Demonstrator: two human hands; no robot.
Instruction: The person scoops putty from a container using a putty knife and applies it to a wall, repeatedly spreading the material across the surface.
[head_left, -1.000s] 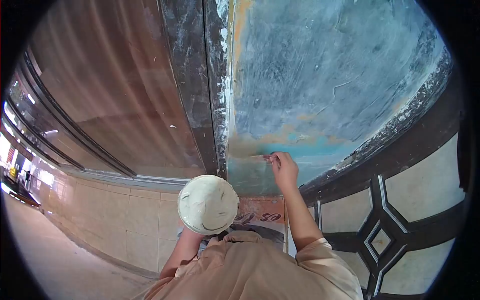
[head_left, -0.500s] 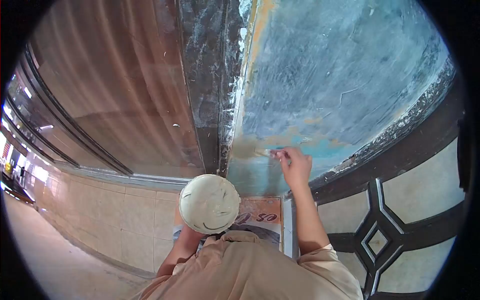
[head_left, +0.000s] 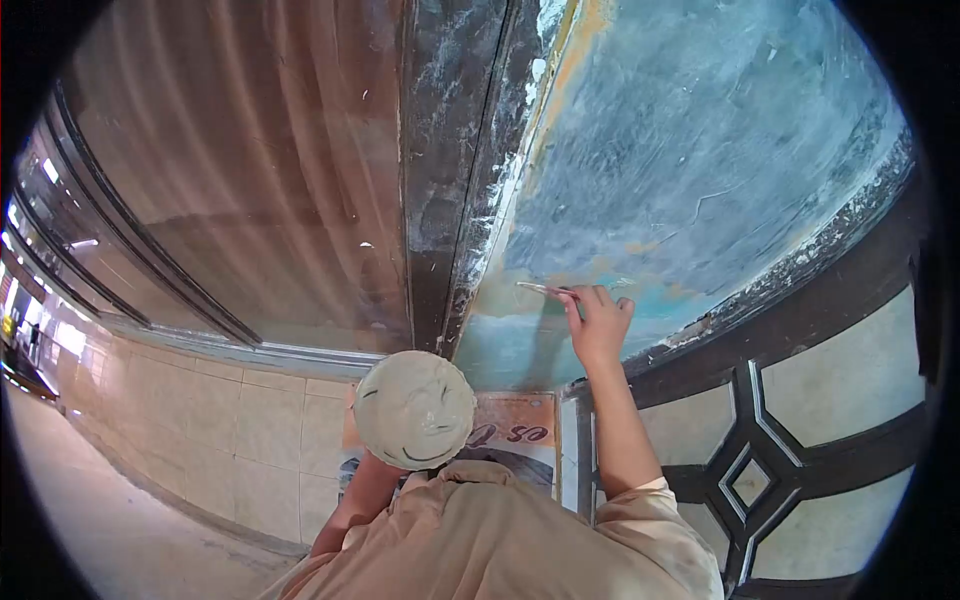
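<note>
My right hand (head_left: 600, 325) pinches a slim, flat paintbrush (head_left: 545, 289) with a reddish handle and pale tip. Its tip is at the patchy blue wall (head_left: 640, 190), beside a beige-coated strip near the wall's left edge. My left forearm (head_left: 350, 500) runs up under a round tub (head_left: 414, 410) filled with thick cream paint. The tub hides my left hand, which supports it from below. A few dark curved marks show on the paint's surface.
A dark, paint-spotted post (head_left: 445, 170) stands left of the wall, beside a glass panel (head_left: 250, 180) with brown curtains behind. At right is a dark-framed door (head_left: 760, 420) with pale panels. Below the wall is a printed sheet (head_left: 515, 432); beige tiles (head_left: 230, 410) line the lower left.
My view has shifted slightly, so the wall and post appear further right. My right hand has turned, and the paintbrush now shows thinner, more edge-on. The tub stays held in place.
</note>
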